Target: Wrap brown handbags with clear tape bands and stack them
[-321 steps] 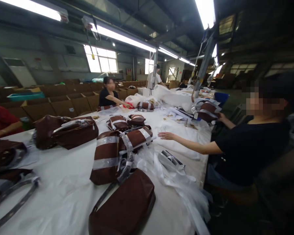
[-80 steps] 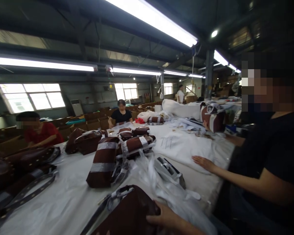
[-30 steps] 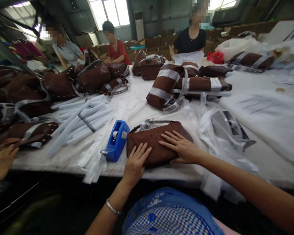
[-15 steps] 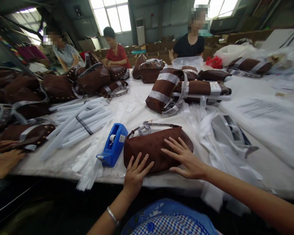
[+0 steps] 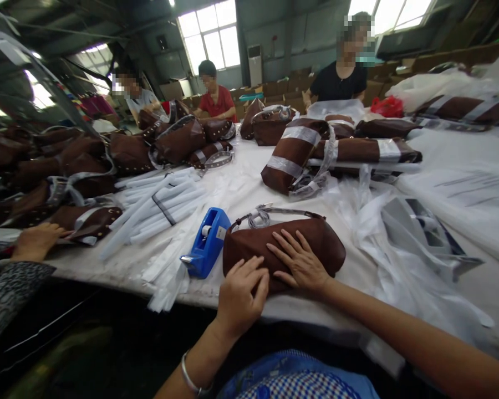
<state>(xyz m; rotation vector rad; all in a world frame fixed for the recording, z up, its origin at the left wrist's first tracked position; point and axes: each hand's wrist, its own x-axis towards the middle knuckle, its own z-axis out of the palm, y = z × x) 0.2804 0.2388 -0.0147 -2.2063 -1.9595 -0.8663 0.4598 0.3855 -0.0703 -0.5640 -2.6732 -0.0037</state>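
Note:
A dark brown handbag (image 5: 245, 244) lies on its side at the table's front edge, its strap (image 5: 291, 211) looped behind it with clear wrap around part of it. My right hand (image 5: 301, 260) rests flat on the bag's upper face, fingers spread. At the bag's near left part, my left hand (image 5: 242, 293) is curled, with the thumb close to the forefinger. Anything between those fingertips is too small or hidden to make out. A blue tape dispenser (image 5: 208, 244) stands just left of the bag.
White wrapped rolls (image 5: 166, 202) and loose white strips (image 5: 170, 277) lie left. Behind are taped brown bags (image 5: 297, 147); a grey tape dispenser (image 5: 430, 227) sits among plastic sheets (image 5: 382, 244) at right. A co-worker's hand (image 5: 39, 241) touches another bag at far left. Several people stand across the table.
My left hand has gone from spread fingers to a curled shape near the bag's front. My right hand has slid left and now lies flatter. The view has shifted left.

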